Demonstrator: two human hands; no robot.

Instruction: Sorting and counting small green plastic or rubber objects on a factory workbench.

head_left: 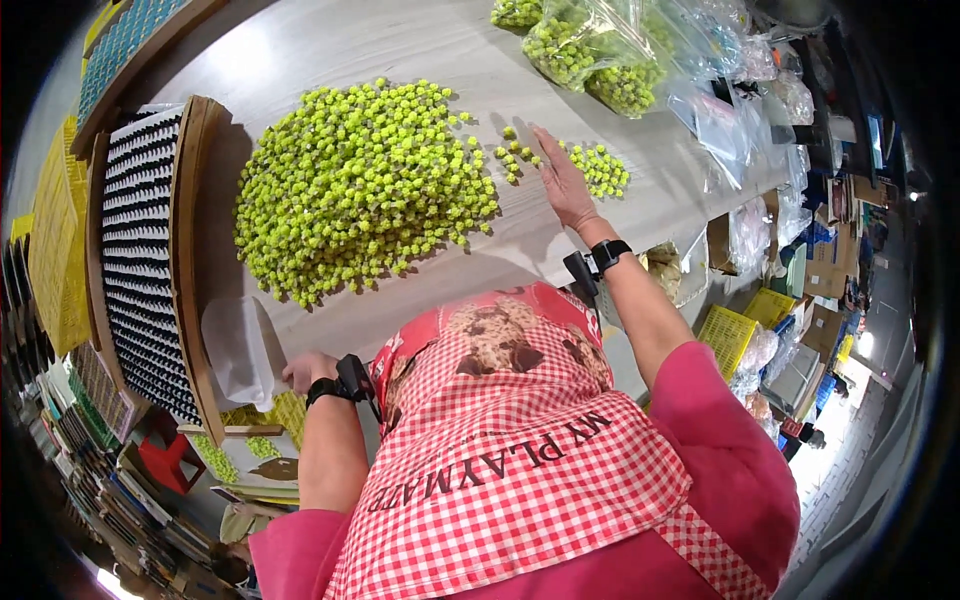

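A large pile of small yellow-green knobbly pieces point(365, 185) lies on the grey table. My right hand point(566, 188) rests to its right, fingers stretched out together and the palm's edge down on the tabletop. Right of that hand is a small cluster of the same pieces point(604, 172); a few loose ones point(512, 160) lie just left of its fingertips. At the table's near edge, my left hand point(308, 371) is curled closed beside a translucent white plastic tub point(236, 345). Whatever its fingers may hold is hidden.
Clear bags point(628, 80) filled with green pieces lie at the back right, near empty plastic bags point(720, 130). A wooden-framed rack point(145, 260) with black and white rows stands on the left. Yellow crates point(728, 335) sit below the table's right side.
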